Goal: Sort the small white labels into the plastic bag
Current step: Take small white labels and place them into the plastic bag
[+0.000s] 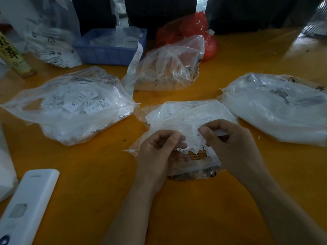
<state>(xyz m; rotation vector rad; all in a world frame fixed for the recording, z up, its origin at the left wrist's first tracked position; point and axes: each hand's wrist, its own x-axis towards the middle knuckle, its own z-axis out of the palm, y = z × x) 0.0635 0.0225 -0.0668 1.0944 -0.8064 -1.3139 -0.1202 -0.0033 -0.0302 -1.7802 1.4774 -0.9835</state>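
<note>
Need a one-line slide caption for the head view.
Both hands pinch white labels over a clear bag on the orange table.

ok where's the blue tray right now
In the head view the blue tray sits at the table's far edge, left of centre, between a printed plastic bag on its left and the red bag on its right.

The bench is orange-yellow. Clear plastic bags carry dark printed text and hold white labels with black lettering. At the far side stand a blue basket and a red bag. Near left lies a white device.
</note>
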